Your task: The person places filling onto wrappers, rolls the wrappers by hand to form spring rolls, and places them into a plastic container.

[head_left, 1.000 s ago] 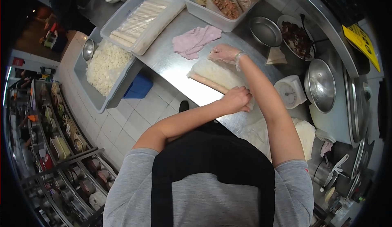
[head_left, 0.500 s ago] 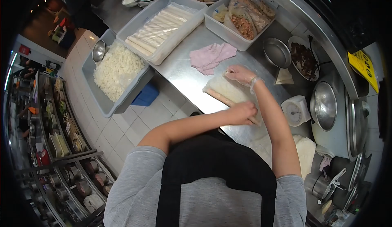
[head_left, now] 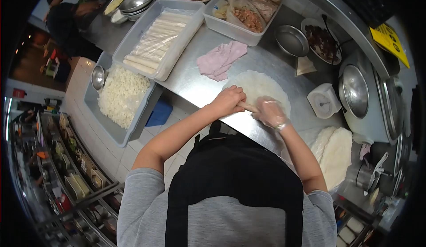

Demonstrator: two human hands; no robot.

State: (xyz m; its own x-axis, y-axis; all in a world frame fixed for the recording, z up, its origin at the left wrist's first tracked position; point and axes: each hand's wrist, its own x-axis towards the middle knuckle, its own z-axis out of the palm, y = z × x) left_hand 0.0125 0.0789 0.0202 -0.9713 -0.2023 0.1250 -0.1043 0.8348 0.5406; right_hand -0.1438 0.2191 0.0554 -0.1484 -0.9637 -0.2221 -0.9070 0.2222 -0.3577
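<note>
A thin round white wrapper (head_left: 262,83) lies flat on the steel worktop near its front edge. Along the wrapper's near side runs a narrow pale roll (head_left: 249,108), most of it hidden under my hands. My bare left hand (head_left: 229,100) is closed around the left end of this roll. My right hand (head_left: 271,113), in a clear plastic glove, curls over the other end. To the right, a stack of round white wrappers (head_left: 333,153) lies partly on plastic.
Beyond my hands lies a pink cloth (head_left: 222,60). Farther back stand a tub of finished rolls (head_left: 162,40) and a tub of bagged filling (head_left: 248,16). A scale (head_left: 324,101) is at right, a rice bin (head_left: 122,96) at left. Another person (head_left: 66,20) works at far left.
My left hand moved left and away from me; my right hand came down toward me onto the roll. The wrapper, lifted and folded before, now lies flat behind the roll. The view shifted slightly.
</note>
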